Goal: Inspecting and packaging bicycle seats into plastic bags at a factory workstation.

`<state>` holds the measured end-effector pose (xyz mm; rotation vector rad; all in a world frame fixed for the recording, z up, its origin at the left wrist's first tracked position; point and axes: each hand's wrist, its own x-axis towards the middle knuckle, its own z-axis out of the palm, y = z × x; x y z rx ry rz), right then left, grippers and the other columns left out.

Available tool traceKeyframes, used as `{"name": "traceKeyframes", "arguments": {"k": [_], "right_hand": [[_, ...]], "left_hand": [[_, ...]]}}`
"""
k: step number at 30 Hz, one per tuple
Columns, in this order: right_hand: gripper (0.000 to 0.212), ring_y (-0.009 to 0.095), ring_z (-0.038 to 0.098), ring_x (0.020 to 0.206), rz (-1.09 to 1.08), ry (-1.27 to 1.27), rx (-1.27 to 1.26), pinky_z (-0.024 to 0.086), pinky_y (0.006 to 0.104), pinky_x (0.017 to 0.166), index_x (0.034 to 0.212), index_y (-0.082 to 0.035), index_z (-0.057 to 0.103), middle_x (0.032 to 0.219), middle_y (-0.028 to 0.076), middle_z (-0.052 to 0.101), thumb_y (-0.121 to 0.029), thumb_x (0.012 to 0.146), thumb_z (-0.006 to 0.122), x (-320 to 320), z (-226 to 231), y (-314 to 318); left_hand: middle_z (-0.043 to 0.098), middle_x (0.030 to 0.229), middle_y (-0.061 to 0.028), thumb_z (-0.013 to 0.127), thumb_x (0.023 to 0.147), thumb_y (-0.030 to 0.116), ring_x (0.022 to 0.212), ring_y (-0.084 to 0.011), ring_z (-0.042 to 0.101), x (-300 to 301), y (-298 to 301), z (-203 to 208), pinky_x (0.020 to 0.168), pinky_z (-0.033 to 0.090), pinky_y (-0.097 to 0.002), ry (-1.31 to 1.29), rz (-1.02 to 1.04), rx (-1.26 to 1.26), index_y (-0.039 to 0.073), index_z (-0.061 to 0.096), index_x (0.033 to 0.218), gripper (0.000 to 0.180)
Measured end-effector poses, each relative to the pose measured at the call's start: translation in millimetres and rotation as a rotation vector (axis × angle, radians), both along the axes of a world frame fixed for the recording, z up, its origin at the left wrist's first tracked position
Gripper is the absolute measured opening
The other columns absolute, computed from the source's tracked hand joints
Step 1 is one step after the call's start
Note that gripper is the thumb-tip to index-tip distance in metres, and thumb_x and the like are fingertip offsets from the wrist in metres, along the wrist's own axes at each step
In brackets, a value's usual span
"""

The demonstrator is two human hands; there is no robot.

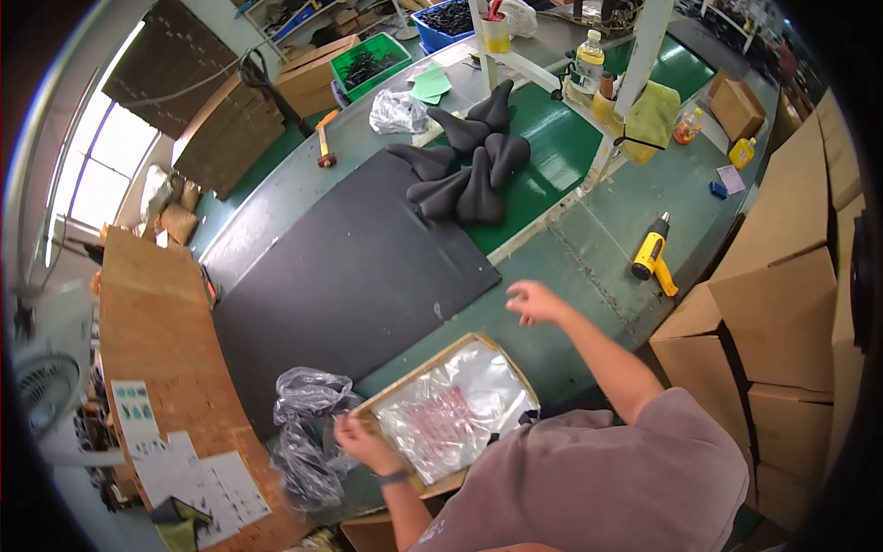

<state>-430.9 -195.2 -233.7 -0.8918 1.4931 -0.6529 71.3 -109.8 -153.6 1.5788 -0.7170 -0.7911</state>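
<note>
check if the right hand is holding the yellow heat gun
No, the right hand hangs open and empty over the green table, while the yellow heat gun lies apart from it, farther right.

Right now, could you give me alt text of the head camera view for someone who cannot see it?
A person leans over a green workbench, left hand at a crumpled plastic bag beside a flat box of clear bags, right hand held open above the bench. Farther off lie black bicycle saddles on a black mat.
</note>
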Motion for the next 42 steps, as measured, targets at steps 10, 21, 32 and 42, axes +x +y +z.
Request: {"name": "traceKeyframes", "arguments": {"k": [10,21,32,42], "right_hand": [[0.113,0.053,0.065,0.129,-0.618,0.645,-0.159,0.053,0.0561,0.114,0.175,-0.002,0.008,0.141,0.041,0.063,-0.035,0.093,0.079,-108,-141,-369],[0.052,0.056,0.068,0.122,-0.496,0.724,0.011,0.054,0.0617,0.104,0.138,-0.001,0.051,0.129,0.039,0.07,-0.011,0.088,0.064,-160,-141,-224],[0.062,0.042,0.077,0.09,-0.352,0.751,-0.108,0.061,0.0522,0.078,0.129,0.003,0.058,0.103,0.025,0.076,-0.012,0.075,0.085,-73,-42,180],[0.066,0.024,0.068,0.075,-0.224,-0.586,-0.238,0.057,0.0396,0.069,0.157,-0.01,0.049,0.119,0.017,0.07,-0.022,0.101,0.082,91,167,251]], "left_hand": [[0.076,0.13,-0.018,0.079,0.097,0.021,0.121,-0.0402,0.071,-117,33,-73,0.102,0.058,-0.0487,-0.721,-1.316,0.264,0.007,0.073,0.136,0.042],[0.075,0.134,-0.0201,0.074,0.101,0.029,0.123,-0.0414,0.071,-113,19,-80,0.102,0.059,-0.0484,-0.73,-1.25,0.372,0.009,0.07,0.141,0.045],[0.076,0.126,-0.0211,0.075,0.1,0.025,0.117,-0.0416,0.072,-128,55,-46,0.099,0.059,-0.049,-0.855,-1.302,0.061,0.005,0.07,0.136,0.041],[0.08,0.114,-0.0147,0.08,0.097,0.013,0.103,-0.0361,0.077,-161,132,74,0.088,0.061,-0.0436,-0.474,-0.753,-0.313,0.007,0.08,0.118,0.022]]}}
